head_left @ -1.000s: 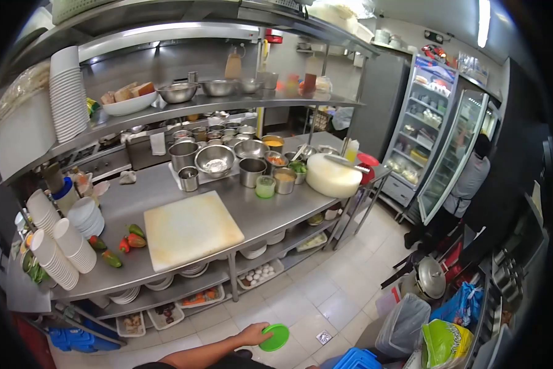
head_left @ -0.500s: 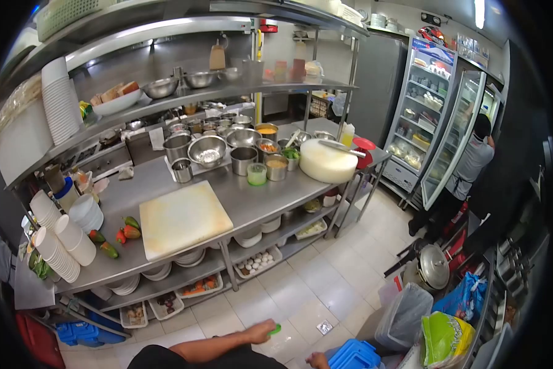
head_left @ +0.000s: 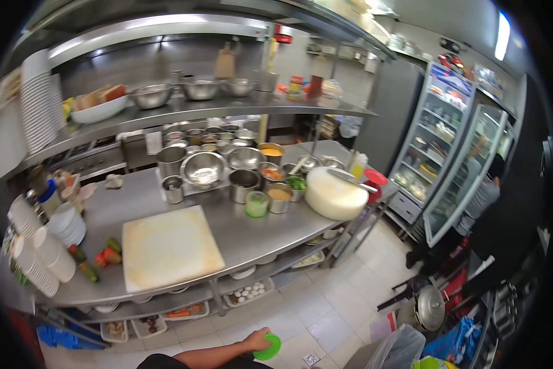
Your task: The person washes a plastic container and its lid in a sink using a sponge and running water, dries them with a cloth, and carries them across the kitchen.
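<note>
Low in the view, my left hand (head_left: 256, 340) is closed on the edge of a round green lid (head_left: 268, 348), held above the floor in front of the counter. My right hand is not in the frame. On the steel counter (head_left: 165, 212) lies a large white cutting board (head_left: 170, 249), with red and green peppers (head_left: 108, 255) to its left. Behind and right of the board stand steel bowls (head_left: 203, 170), metal pots, a green-tinted container (head_left: 256, 204) and a thick round white block (head_left: 335, 194) with a knife on top.
Stacked white cups (head_left: 36, 264) stand at the counter's left end. Egg and vegetable trays (head_left: 248, 293) sit on the lower shelf. At right, a person (head_left: 482, 197) stands by an open glass fridge door (head_left: 467, 178). A lidded pot (head_left: 430, 307) and bags are at lower right.
The view has shifted. My left hand still holds the green lid, whose round face shows again after being mostly hidden. My right hand, seen beside the blue lid half a second ago, has left the view.
</note>
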{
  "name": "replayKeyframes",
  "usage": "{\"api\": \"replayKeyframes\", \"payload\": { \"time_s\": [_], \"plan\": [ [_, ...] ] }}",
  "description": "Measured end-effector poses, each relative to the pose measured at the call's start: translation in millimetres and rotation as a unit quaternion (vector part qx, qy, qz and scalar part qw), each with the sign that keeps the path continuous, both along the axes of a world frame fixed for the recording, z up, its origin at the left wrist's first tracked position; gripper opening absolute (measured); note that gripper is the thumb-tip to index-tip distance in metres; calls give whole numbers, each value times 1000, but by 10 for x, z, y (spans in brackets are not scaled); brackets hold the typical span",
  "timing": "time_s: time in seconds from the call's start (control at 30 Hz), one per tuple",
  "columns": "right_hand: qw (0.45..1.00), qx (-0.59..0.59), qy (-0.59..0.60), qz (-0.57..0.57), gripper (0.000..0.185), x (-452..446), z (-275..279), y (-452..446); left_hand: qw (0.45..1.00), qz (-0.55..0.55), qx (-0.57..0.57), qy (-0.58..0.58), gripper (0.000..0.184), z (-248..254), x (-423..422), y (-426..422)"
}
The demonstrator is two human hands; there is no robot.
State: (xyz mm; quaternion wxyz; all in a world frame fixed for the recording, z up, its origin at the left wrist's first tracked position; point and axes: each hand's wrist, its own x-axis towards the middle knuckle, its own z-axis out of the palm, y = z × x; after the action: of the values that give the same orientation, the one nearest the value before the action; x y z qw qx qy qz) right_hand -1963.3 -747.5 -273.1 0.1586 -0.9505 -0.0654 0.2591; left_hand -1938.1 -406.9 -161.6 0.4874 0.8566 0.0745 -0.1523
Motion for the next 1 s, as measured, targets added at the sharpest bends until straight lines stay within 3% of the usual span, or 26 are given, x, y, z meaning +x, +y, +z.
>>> {"api": "replayKeyframes", "payload": {
  "time_s": [0.07, 0.1, 0.17, 0.27, 0.33, 0.4, 0.5, 0.6, 0.87, 1.0],
  "plan": [
    [997, 33, -58, -50, 55, 505, 181, 1, 1000, -21, 8, -18, 38, 65, 280, 93],
    [978, -23, -82, -190, 37, 731, 158, 94, 999, -25, 10, -29, 38, 68, 388, 137],
    [973, -77, -113, -188, 40, 1003, 930, 372, 998, -35, 11, -44, 39, 160, 605, 210],
    [961, 23, -124, -246, 38, 1310, 1063, 506, 999, -9, 27, -42, 41, 344, 802, 312],
    [973, -66, -131, -181, 31, 1447, 1064, 670, 997, 2, 36, -66, 46, 294, 923, 366],
    [986, 37, -129, -99, 50, 1530, 876, 615, 995, 1, 33, -98, 48, 213, 1136, 415],
    [994, 65, -91, 2, 30, 1674, 642, 595, 990, 62, -18, -126, 48, 261, 1162, 422],
    [993, 68, -8, 98, 30, 1745, 503, 616, 971, 105, -110, -183, 39, 649, 1180, 523],
    [976, 56, 64, 199, 28, 2189, 451, 661, 948, 216, -166, -166, 32, 1063, 1034, 602],
    [973, 76, 52, 210, 28, 2443, 463, 667, 952, 232, -126, -156, 32, 921, 953, 488]
  ]
}}
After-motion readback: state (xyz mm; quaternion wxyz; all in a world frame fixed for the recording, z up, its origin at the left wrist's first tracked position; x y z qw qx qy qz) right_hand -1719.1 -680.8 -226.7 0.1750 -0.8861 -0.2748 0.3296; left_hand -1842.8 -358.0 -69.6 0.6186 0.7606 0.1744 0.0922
